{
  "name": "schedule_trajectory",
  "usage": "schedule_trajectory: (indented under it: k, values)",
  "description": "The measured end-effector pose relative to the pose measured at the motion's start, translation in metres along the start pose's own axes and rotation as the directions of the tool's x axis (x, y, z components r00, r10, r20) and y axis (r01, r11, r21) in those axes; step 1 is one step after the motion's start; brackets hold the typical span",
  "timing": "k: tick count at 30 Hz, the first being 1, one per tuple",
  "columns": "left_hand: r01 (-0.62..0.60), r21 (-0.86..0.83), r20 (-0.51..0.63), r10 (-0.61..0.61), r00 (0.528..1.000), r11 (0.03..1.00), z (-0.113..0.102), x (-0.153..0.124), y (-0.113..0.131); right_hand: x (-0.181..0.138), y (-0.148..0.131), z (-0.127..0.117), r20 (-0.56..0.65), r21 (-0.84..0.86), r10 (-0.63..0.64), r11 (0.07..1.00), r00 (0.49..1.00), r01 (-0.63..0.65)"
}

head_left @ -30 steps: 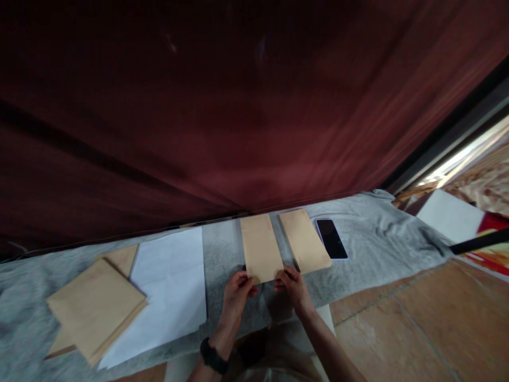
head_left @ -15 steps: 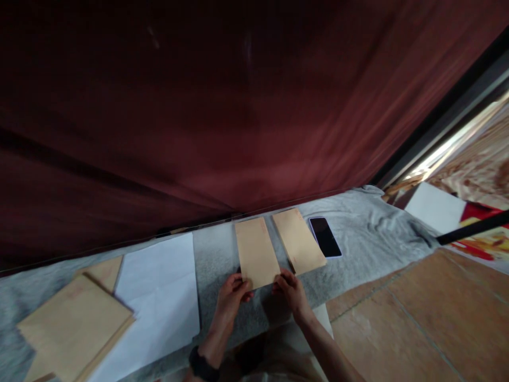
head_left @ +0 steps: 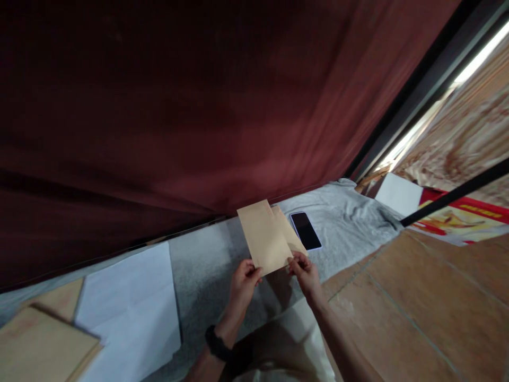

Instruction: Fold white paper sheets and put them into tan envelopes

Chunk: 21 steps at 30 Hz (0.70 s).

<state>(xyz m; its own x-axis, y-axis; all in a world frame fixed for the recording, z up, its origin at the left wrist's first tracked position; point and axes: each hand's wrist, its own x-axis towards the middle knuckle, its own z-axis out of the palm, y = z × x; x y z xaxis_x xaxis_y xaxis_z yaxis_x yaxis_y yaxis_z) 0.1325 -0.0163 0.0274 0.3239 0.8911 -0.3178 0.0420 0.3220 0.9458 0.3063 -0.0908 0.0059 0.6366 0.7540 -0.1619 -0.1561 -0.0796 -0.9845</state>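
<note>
Leftmost, we saw a stack of brown envelopes (head_left: 40,345) at the lower edge of the view, with a white paper sheet (head_left: 127,302) just beside it, both lying on a grey cloth (head_left: 207,260) spread below a dark red curtain (head_left: 199,106). Near the middle, the left hand (head_left: 244,278), with a black wristband (head_left: 217,345) on its wrist, had its fingers (head_left: 254,271) clamped on the near left corner of a brown envelope (head_left: 266,241). The envelope was held lengthwise, pointing away from us above the cloth, with a shadow under its near end. The right hand (head_left: 308,273) had its fingers (head_left: 297,261) closed on the near right corner. The held envelope partly covered a second envelope (head_left: 293,237) lying on the cloth; whether the two touched, we could not tell. Just right of that lay a dark-screened phone (head_left: 305,231). Farther right, the cloth gave way to a tiled floor (head_left: 417,307), and a white sheet (head_left: 400,193) lay well apart.
</note>
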Motion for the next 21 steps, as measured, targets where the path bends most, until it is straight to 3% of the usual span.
schedule_trajectory:
  k: [5,12,21]
  values:
    - [0.025,-0.013,0.069,-0.024,0.997,1.0,0.033,0.015,0.002,0.016,-0.001,-0.031,-0.073,-0.008,0.006,1.0,0.997,-0.007]
    - [0.053,0.002,0.091,-0.053,0.994,0.999,0.045,0.023,-0.001,0.021,0.017,-0.061,-0.168,-0.134,-0.011,0.991,0.986,-0.012]
    - [0.066,0.055,0.086,-0.07,0.994,0.996,0.057,0.024,-0.012,0.02,0.024,-0.064,-0.119,-0.452,-0.114,0.891,0.986,0.049]
